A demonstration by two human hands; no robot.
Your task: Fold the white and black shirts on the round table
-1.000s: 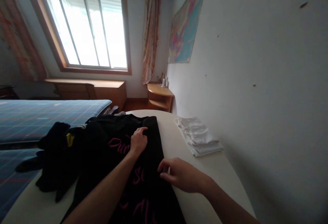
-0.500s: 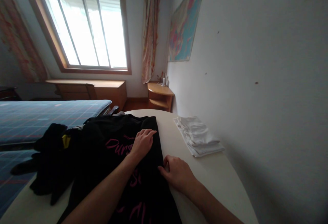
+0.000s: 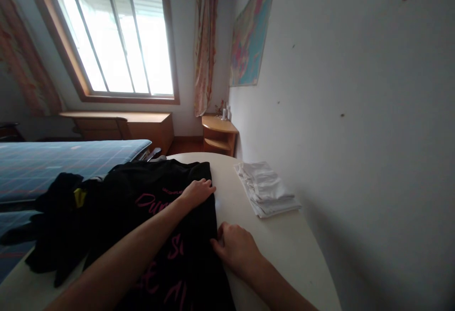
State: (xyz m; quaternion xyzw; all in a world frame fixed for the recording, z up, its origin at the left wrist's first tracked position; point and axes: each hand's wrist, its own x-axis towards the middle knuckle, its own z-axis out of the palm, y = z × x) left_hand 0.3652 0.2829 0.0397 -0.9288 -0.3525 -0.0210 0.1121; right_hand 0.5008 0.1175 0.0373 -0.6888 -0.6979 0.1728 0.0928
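Tabletop [image 3: 295, 259], pale, before a window [image 3: 115, 41], left fingers [image 3: 209, 186] and right fingers [image 3: 222, 230] at the edge of a black garment [image 3: 201, 254], grip unclear.

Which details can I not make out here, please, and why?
Head view:
Pink lettering on the black cloth garment: partly hidden by the bare left forearm.
Garment's near end: cut off by the bottom edge.
Print on colourful wall map: too small.
Scene beyond the wood-framed window: glare hides it.

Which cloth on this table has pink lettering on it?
The black garment under the left hand: pink lettering shows on it, while the folded white cloth shows none.
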